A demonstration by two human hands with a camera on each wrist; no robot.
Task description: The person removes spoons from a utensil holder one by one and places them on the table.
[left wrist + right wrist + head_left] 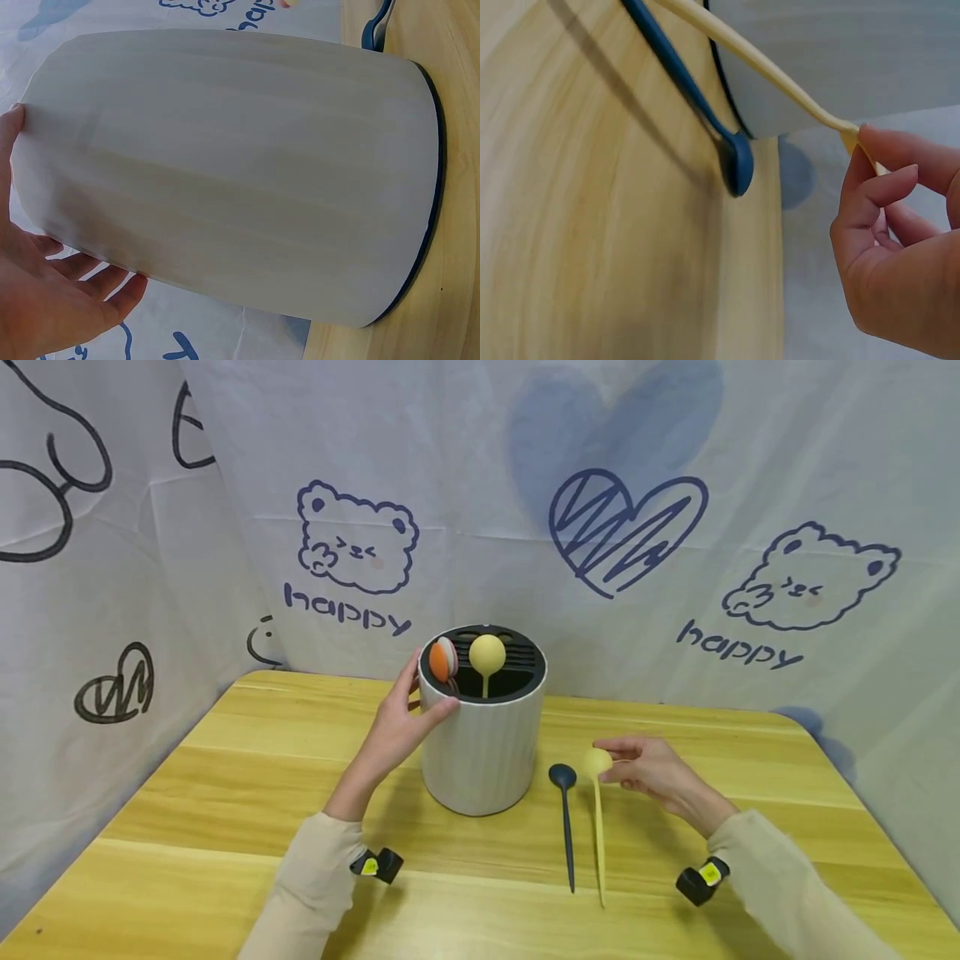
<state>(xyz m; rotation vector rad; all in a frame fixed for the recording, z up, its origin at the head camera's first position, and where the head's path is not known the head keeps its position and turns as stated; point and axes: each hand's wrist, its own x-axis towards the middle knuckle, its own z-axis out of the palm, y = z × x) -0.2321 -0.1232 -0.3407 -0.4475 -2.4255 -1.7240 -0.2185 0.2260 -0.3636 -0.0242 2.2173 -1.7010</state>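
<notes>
Only the head view shows the black slotted top (517,647) of the white canister (480,760), where a pale yellow round-headed utensil (487,656) stands beside an orange-and-white piece (441,660). The left-wrist view instead shows the canister's side wall at close range and the dark band (435,195) round its foot. The right-wrist view gives the bowl of the dark blue spoon (736,165) from the side, with the spoon's shadow on the worktop (247,793).

Of the two hands, the left hand (401,727) grips the canister near its top, thumb at the front rim and fingers bent round the side. The right hand (651,770) pinches the head of a yellow spoon (599,835) between thumb and fingers. That spoon is to the right of the canister, just beside the dark blue spoon, its handle pointing towards the person.

Whether the yellow handle's tip touches the worktop is hard to tell. The lower stem of the round-headed utensil is hidden inside the canister. In the right-wrist view both handles are cut off at the top edge, and the fingers cover most of the yellow spoon's head.
</notes>
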